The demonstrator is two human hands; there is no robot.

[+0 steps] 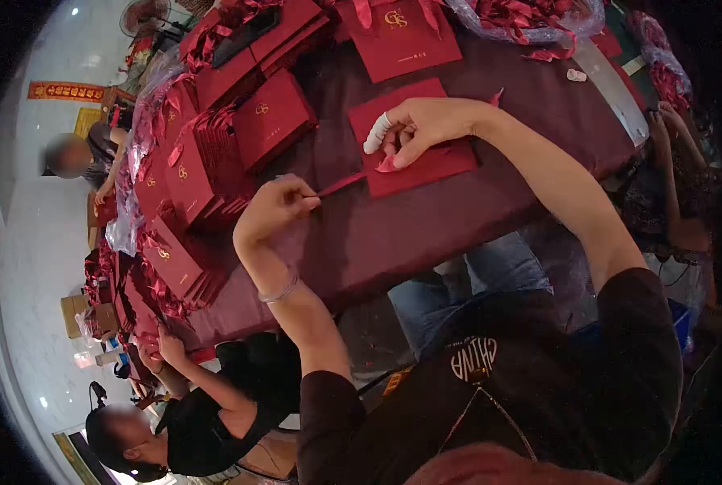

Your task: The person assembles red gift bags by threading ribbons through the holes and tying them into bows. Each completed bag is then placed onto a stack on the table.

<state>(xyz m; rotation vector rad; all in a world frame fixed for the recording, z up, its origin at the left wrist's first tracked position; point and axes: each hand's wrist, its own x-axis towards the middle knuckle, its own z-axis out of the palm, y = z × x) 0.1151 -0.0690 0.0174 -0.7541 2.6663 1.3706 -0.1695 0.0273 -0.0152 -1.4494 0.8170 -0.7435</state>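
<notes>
A red ribbon (pixel 342 184) stretches between my two hands, low over the dark red tablecloth. My left hand (pixel 276 208), with a bracelet at the wrist, pinches the ribbon's left end. My right hand (pixel 426 129) is closed on the ribbon's other part, above a flat red paper bag (pixel 422 179). White wrapping (pixel 375 133) covers one of its fingers. That hand hides the middle of the bag. Left of it, a stack of red bags with gold lettering (pixel 272 121) stands beside my left hand.
Another lettered red bag (pixel 405 48) lies beyond. Piles of bags (pixel 195 182) fill the left side. Clear plastic with ribbons (pixel 531 20) sits at the far edge. A metal strip (pixel 612 89) lies at right. Co-workers sit left, lower left and right; one person's hand (pixel 171 347) touches bags.
</notes>
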